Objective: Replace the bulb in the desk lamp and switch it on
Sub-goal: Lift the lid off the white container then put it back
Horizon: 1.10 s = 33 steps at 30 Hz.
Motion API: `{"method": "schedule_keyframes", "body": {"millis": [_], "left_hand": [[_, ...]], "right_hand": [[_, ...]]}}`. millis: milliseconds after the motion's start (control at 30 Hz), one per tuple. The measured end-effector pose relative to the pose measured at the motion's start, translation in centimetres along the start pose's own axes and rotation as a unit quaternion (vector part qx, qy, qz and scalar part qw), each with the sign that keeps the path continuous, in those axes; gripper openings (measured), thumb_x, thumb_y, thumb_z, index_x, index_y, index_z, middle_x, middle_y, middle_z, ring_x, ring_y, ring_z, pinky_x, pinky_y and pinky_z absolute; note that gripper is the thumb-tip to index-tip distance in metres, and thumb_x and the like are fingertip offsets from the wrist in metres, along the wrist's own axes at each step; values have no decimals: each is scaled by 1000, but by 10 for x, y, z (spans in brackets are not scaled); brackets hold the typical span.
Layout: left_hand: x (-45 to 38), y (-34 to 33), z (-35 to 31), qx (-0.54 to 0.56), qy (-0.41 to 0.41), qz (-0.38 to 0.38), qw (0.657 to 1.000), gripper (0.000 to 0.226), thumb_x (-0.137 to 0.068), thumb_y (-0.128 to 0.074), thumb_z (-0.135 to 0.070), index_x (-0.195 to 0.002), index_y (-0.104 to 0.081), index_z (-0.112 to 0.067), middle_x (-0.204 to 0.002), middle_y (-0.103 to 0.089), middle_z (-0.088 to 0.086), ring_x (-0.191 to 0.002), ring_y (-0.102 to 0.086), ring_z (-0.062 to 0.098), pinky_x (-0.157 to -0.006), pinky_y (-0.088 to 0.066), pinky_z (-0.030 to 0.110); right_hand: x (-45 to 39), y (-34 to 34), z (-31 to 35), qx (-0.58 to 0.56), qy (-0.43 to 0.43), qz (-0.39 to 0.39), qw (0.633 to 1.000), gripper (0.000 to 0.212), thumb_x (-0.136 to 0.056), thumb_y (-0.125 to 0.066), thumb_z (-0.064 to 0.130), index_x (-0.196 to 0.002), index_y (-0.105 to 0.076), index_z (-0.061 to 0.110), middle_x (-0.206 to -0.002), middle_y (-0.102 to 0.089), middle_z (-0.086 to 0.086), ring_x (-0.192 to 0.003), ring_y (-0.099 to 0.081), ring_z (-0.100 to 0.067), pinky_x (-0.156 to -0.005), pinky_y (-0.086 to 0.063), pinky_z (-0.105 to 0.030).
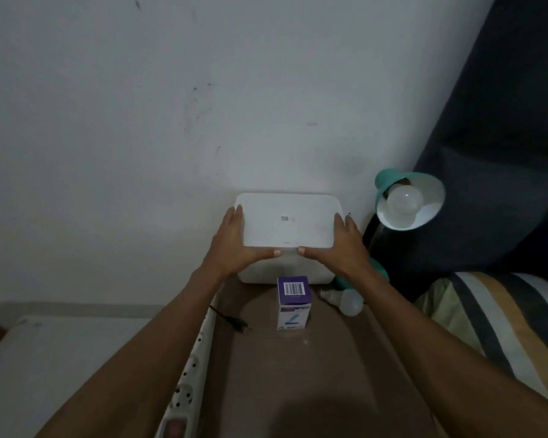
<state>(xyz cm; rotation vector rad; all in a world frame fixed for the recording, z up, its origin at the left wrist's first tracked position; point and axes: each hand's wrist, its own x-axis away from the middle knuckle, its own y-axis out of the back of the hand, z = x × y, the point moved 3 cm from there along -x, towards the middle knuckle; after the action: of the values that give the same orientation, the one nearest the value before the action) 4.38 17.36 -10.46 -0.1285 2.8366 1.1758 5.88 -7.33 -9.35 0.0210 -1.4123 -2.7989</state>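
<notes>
Two bare hands are gripping a white, rounded-corner plastic box (287, 222) that is standing at the far end of a brown tabletop (314, 368), against a pale wall. The left hand (234, 245) is pressing on the box's left edge and the right hand (340, 245) on its right edge; on both, the fingers are wrapping around the sides while the thumbs are lying along the near edge of the lid, almost meeting.

Just right of the box, a teal metal desk lamp (408, 197) is standing with its shade tilted toward the camera, and a round white bulb (404, 200) is sitting in its socket, unlit. Near the lamp's base, a second, loose white bulb (350, 302) is lying on its side on the tabletop. Beside it, a small purple and white carton with a barcode (293, 303) is standing upright in front of the box. A black plug (238, 324) is lying left of the carton, and a white power strip (187, 384) is running along the tabletop's left edge.
</notes>
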Motion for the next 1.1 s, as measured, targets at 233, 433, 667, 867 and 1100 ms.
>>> {"method": "schedule_keyframes", "body": {"millis": [233, 433, 667, 867, 1100], "left_hand": [[-8, 2, 2, 19, -26, -38, 999, 109, -57, -95, -57, -140, -40, -13, -138, -49, 5, -119, -45, 14, -98, -46, 35], [-12, 3, 3, 18, -44, -52, 998, 96, -56, -95, -57, -124, -46, -11, -119, -50, -1, -109, -49, 16, -85, -43, 31], [-14, 18, -10, 39, -70, -70, 994, 95, -54, -96, -58, -123, -48, -13, -122, -55, 1, -112, -53, 17, -84, -45, 30], [2, 39, -22, 38, -85, -84, 992, 96, -53, -97, -58, -123, -47, -14, -122, -55, 1, -113, -53, 16, -84, -44, 28], [61, 61, -32, 23, -81, -103, 991, 93, -52, -94, -64, -119, -48, -18, -120, -56, -2, -109, -54, 15, -81, -48, 29]], "right_hand": [[-10, 2, -8, -37, 6, 1, 999, 133, -40, -73, 86, -147, -32, 19, -147, -39, -11, -133, -43, -30, -106, -44, -48], [-8, 2, -7, -39, 12, -13, 999, 131, -36, -71, 88, -140, -39, 16, -140, -45, -9, -125, -49, -27, -99, -48, -45], [-7, 12, 2, -57, 27, -60, 996, 135, -38, -72, 88, -146, -35, 18, -146, -42, -6, -131, -46, -25, -102, -48, -46], [12, 25, 21, -83, 38, -68, 994, 133, -37, -74, 83, -146, -34, 19, -149, -38, -4, -132, -45, -23, -103, -47, -43], [65, 38, 39, -90, 30, -66, 993, 133, -50, -61, 90, -153, -24, 16, -158, -29, -7, -141, -36, -27, -110, -41, -50]]}}
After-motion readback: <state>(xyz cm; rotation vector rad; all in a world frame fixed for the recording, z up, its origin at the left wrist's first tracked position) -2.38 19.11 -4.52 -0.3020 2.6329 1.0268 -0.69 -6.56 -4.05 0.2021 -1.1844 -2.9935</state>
